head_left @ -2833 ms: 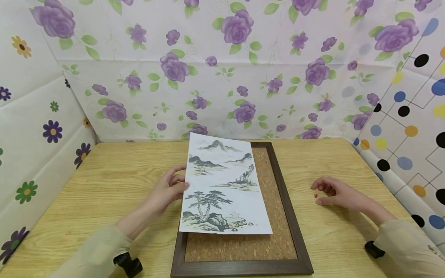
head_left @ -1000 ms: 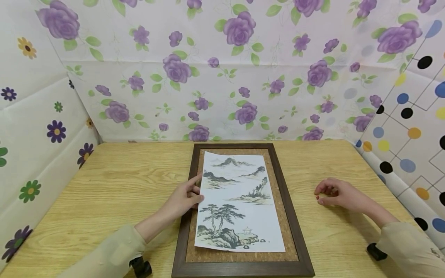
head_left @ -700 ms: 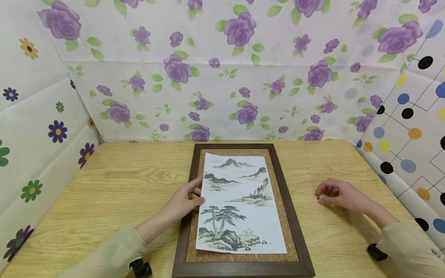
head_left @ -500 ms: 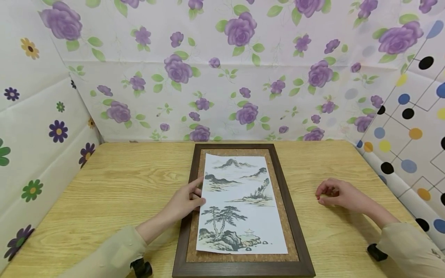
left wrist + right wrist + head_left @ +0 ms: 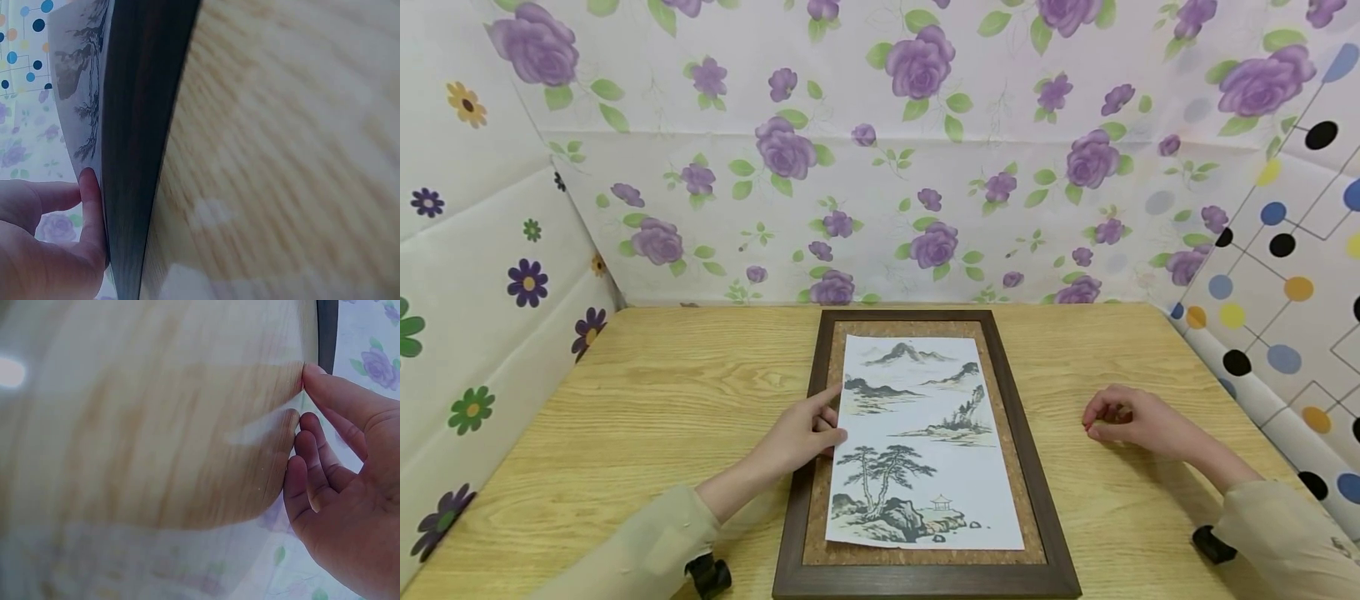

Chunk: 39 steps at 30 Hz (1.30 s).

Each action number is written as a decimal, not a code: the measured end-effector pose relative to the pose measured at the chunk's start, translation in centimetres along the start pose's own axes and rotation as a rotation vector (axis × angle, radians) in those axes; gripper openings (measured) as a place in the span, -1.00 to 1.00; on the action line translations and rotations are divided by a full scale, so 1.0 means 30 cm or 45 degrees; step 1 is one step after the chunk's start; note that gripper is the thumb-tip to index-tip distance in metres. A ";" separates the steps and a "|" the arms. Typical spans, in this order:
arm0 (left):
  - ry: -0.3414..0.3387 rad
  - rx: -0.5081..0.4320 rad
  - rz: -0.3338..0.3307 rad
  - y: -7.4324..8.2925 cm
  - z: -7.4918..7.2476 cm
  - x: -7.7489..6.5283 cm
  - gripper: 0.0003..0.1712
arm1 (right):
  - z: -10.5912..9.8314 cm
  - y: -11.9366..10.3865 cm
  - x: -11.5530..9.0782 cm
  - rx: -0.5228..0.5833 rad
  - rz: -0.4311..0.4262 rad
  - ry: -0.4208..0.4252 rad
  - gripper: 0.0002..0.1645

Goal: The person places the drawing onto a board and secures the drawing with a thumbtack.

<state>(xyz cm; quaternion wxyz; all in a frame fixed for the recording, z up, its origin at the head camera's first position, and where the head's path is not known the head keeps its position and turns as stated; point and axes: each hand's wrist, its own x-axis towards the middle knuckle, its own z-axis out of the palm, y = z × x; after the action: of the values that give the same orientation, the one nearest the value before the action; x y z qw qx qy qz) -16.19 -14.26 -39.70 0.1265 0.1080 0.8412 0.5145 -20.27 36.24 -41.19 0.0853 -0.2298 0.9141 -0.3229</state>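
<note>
A framed corkboard [image 5: 925, 578] lies flat on the seemingly wooden table [image 5: 692, 375].

Right sleeve [image 5: 1273, 521]: my cloth bears a small dark mark [image 5: 1340, 546], too small for me to read.
Print [image 5: 928, 442]: I can read no writing on the sheet I hold.
Frame [image 5: 925, 577]: no lettering I can make out.
Wall cloths [image 5: 880, 200]: no words I can read.
</note>
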 end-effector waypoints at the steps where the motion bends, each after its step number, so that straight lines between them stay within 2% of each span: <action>1: -0.001 0.002 0.004 -0.001 0.000 0.000 -0.15 | 0.000 -0.002 0.000 -0.002 0.000 0.000 -0.93; 28: -0.044 0.055 0.085 -0.008 -0.006 -0.005 -0.13 | 0.000 -0.007 0.008 -0.007 0.030 0.001 -0.94; 39: -0.042 0.090 0.070 -0.009 -0.003 0.003 -0.12 | -0.003 -0.008 0.007 -0.020 0.009 0.010 -0.99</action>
<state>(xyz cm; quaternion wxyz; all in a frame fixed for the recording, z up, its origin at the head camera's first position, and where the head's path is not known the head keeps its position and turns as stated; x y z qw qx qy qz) -16.30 -14.41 -39.90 0.1223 0.1441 0.8533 0.4860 -20.41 36.01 -40.97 0.0810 -0.2261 0.9178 -0.3162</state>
